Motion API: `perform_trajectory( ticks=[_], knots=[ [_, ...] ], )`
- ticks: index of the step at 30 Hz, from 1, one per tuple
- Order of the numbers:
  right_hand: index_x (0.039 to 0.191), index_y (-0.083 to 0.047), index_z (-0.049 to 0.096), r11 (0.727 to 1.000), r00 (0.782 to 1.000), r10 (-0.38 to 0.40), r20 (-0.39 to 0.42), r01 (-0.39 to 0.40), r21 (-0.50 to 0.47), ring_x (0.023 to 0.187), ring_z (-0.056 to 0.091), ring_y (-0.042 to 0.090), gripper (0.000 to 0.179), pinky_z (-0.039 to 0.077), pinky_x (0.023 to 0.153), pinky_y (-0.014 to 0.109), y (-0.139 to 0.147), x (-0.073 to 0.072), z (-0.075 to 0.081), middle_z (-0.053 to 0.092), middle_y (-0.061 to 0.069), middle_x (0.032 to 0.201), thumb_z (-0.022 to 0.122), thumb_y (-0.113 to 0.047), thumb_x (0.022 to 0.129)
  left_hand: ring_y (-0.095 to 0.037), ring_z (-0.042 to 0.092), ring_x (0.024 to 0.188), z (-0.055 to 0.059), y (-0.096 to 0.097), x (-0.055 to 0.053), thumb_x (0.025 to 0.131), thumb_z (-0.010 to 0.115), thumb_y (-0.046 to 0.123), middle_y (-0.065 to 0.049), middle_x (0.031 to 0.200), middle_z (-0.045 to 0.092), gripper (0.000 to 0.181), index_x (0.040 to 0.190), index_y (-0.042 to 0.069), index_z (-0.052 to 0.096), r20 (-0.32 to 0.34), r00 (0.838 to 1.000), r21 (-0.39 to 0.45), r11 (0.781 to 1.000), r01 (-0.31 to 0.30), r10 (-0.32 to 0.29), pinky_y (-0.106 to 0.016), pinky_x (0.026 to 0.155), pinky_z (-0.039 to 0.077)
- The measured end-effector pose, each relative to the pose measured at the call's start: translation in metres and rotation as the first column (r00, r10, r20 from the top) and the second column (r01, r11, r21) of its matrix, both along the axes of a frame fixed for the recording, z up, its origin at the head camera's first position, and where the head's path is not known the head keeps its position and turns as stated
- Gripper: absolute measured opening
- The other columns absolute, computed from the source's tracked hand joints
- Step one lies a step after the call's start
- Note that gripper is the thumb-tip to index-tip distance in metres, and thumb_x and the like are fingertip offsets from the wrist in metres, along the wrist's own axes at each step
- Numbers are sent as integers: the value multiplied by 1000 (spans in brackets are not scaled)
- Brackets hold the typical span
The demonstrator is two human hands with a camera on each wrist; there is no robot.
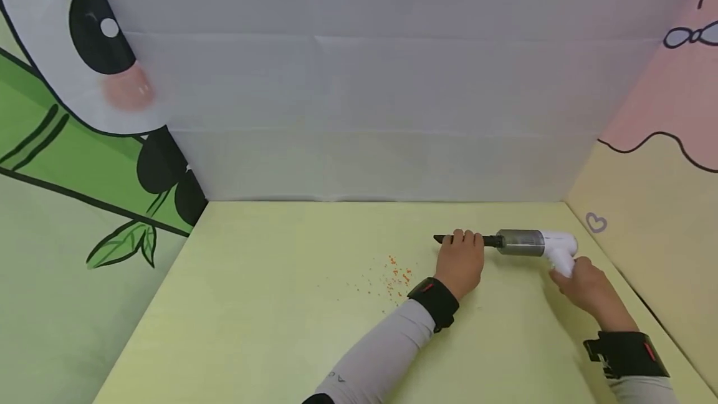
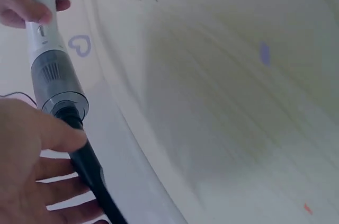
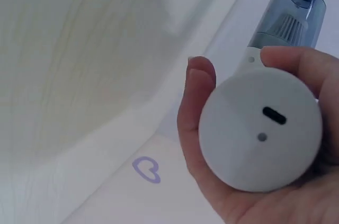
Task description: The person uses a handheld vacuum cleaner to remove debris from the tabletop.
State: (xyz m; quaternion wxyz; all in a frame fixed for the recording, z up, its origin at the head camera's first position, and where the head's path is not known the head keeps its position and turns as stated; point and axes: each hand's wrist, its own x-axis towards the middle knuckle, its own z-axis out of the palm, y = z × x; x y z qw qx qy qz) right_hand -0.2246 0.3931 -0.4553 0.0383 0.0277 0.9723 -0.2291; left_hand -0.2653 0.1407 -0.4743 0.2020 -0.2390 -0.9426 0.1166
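A white handheld vacuum cleaner (image 1: 560, 248) with a grey see-through dust cup (image 1: 520, 242) is held above the yellow table at the right. My right hand (image 1: 586, 285) grips its white handle; in the right wrist view the round handle end (image 3: 260, 128) faces the camera. With its fingers curled round the black nozzle (image 1: 493, 241), my left hand (image 1: 461, 265) holds the front end. The left wrist view shows thumb and fingers about the nozzle (image 2: 89, 163). Orange and dark crumbs (image 1: 397, 276) lie scattered on the table, left of the left hand.
The yellow table top (image 1: 252, 304) meets a plain grey back wall (image 1: 359, 111). Printed side panels stand at the left and right, the right one with a small purple heart (image 1: 596, 222). Both wrists wear black bands (image 1: 434, 304).
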Motion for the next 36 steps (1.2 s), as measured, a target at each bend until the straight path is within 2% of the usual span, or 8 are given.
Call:
perform_trajectory(
  ticks=[6, 10, 14, 17, 21, 24, 30, 36],
  knots=[
    [107, 23, 33, 1000, 1000, 9, 15, -9, -14, 62, 53, 23, 61, 43, 48, 33, 9, 21, 4, 54, 19, 76, 54, -32, 92, -15, 48, 100, 2, 15, 18, 97, 47, 39, 3, 105, 52, 29, 117, 20, 57, 25, 999, -25, 999, -32, 33, -27, 85, 48],
    [105, 17, 39, 1000, 998, -7, 56, 7, 4, 59, 53, 18, 64, 43, 46, 32, 18, 34, 4, 56, 11, 71, 53, -44, 92, -14, 46, 91, 3, 25, 29, 95, 52, 39, 5, 95, 50, 19, 103, 25, 63, 71, 996, -23, 998, -60, 61, -27, 81, 46],
    [104, 14, 43, 997, 998, -33, 49, 29, 74, 57, 51, 18, 72, 39, 46, 31, 24, 45, 6, 57, 7, 69, 48, -57, 90, -14, 49, 90, 4, 37, 41, 93, 54, 40, 6, 93, 53, 16, 98, 27, 63, 157, 981, -8, 994, -113, 112, -27, 77, 48],
    [103, 13, 44, 995, 998, -47, 42, 43, 85, 56, 52, 18, 70, 39, 45, 31, 26, 52, 10, 57, 6, 67, 49, -56, 90, -16, 53, 89, 4, 47, 49, 92, 54, 41, 6, 93, 59, 18, 99, 27, 63, 192, 970, 0, 988, -155, 152, -28, 74, 49],
    [97, 11, 46, 995, 998, -35, 45, 30, 90, 55, 52, 17, 65, 40, 45, 32, 24, 58, 15, 56, 5, 65, 52, -53, 90, -16, 57, 86, 5, 54, 59, 91, 56, 44, 7, 93, 64, 21, 101, 28, 63, 220, 953, -38, 978, -207, 210, -28, 71, 51],
    [93, 11, 46, 992, 1000, -13, 28, 10, 127, 55, 49, 19, 62, 38, 45, 32, 22, 60, 16, 53, 6, 66, 52, -51, 90, -16, 58, 84, 6, 55, 63, 90, 57, 45, 7, 92, 65, 22, 101, 28, 64, 240, 943, -68, 973, -219, 229, -28, 70, 52],
    [94, 8, 44, 985, 1000, 9, 15, -12, 172, 57, 43, 21, 60, 33, 45, 31, 23, 64, 13, 45, 6, 67, 49, -52, 92, -16, 59, 84, 4, 56, 68, 90, 57, 43, 7, 93, 65, 20, 100, 27, 65, 259, 940, -59, 975, -216, 224, -28, 69, 53],
    [93, 6, 45, 983, 999, 32, -2, -31, 179, 58, 43, 20, 55, 32, 46, 31, 24, 65, 12, 46, 6, 68, 49, -49, 93, -15, 58, 83, 4, 56, 71, 90, 58, 44, 7, 91, 64, 20, 100, 27, 64, 269, 939, -66, 977, -204, 215, -28, 67, 52]
  ],
)
